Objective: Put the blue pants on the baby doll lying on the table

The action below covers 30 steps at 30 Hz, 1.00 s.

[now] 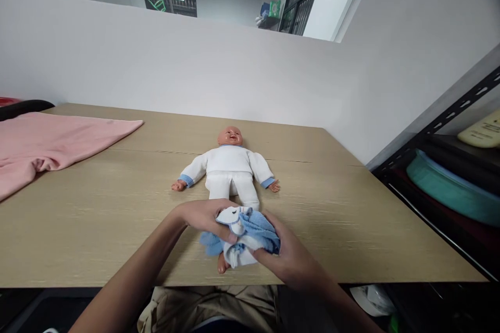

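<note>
Two bare hands, both w/ fingers curled round a bunched blue-and-white cloth (253,237), held over the doll's lower legs nr the table's near edge. L hand (207,218): forearm slants in from near left, wrist bent, thumb across the cloth's near face, other fingers mostly hidden behind. R hand (287,255): forearm from near right, thumb pressing the cloth's near right side, palm turned in. Cloth sits btwn them.

Doll (228,160) lies on its back mid-table, head far, feet near, arms spread, white suit w/ blue cuffs; one foot pokes out below the cloth. Table (97,229) also has a pink blanket (58,140) at far left.

Containers: teal tub (449,187) on the rack (464,101) at right, contents can't tell; pale yellow bottle (484,130) above it, contents n/a to view.
</note>
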### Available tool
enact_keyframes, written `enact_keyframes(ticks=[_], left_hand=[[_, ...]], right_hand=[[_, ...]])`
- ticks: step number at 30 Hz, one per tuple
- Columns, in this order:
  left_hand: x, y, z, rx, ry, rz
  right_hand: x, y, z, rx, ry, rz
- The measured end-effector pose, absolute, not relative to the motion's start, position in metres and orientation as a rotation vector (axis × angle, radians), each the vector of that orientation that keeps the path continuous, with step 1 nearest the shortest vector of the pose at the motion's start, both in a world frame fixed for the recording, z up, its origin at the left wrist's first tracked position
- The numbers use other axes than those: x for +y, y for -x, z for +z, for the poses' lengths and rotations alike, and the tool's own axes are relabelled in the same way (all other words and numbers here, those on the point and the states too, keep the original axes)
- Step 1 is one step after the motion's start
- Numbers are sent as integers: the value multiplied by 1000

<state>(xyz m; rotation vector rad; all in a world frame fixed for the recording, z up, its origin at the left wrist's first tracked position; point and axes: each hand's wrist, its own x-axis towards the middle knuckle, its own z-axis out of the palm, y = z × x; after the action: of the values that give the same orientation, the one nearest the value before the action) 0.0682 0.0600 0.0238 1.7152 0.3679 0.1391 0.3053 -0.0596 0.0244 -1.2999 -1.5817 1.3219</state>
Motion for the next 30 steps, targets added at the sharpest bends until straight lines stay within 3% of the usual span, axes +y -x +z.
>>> enact_keyframes(ticks=[7,11,19,27,30], left_hand=[[41,-84,28,615,-1860,150],[28,-92,31,819,-2016,223],[15,-101,14,937,-2246,328],[8,-109,9,1193,-2388,39],[5,-109,10,1171,-2419,30]], right_hand=[[-61,-296,6,-1821,1761,539],[-67,-298,8,-1992,1789,248],[-94,-300,-13,-1911,1816,423],[-96,-301,-57,-1710,1740,75],[-96,-302,-68,-1628,1734,206]])
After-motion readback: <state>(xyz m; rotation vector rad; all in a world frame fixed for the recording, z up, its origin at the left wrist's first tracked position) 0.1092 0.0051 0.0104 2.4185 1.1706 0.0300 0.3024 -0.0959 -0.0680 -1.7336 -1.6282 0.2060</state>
